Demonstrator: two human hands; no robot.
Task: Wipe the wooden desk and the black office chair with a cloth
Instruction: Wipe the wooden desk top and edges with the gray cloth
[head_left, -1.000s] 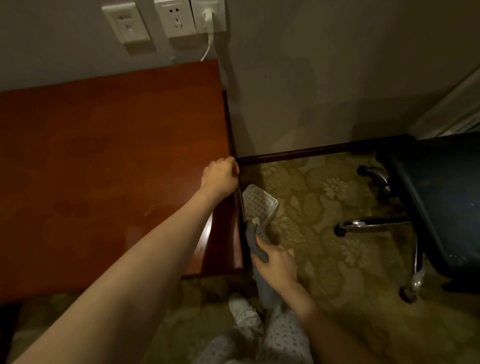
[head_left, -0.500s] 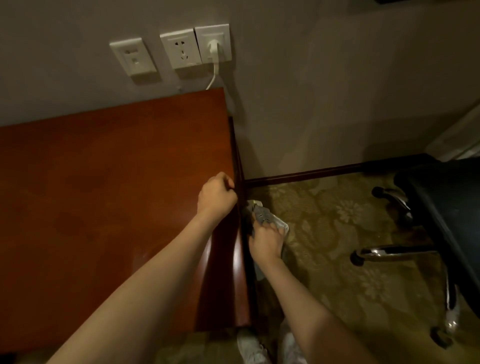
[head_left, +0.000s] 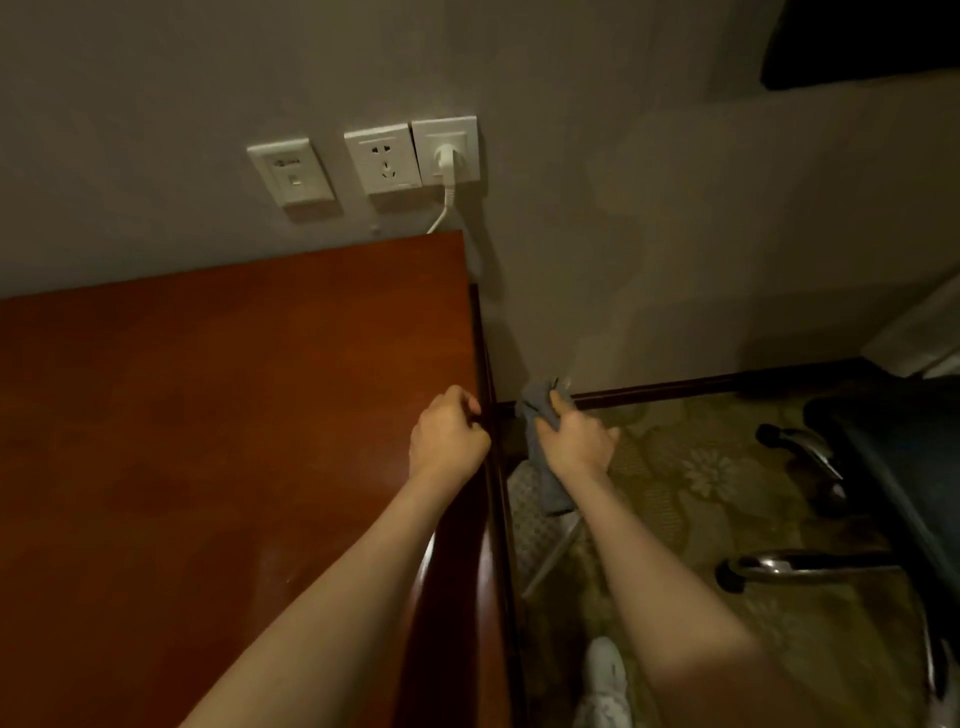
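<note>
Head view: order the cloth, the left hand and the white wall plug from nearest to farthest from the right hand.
1. cloth, gripped in the right hand itself.
2. left hand, just to its left, at the desk edge.
3. wall plug, up on the wall behind the desk.

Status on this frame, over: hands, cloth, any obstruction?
Left hand curled on right edge of wooden desk. Right hand grips grey cloth beside the desk's side. White basket on floor beneath; black office chair apart at right.
</note>
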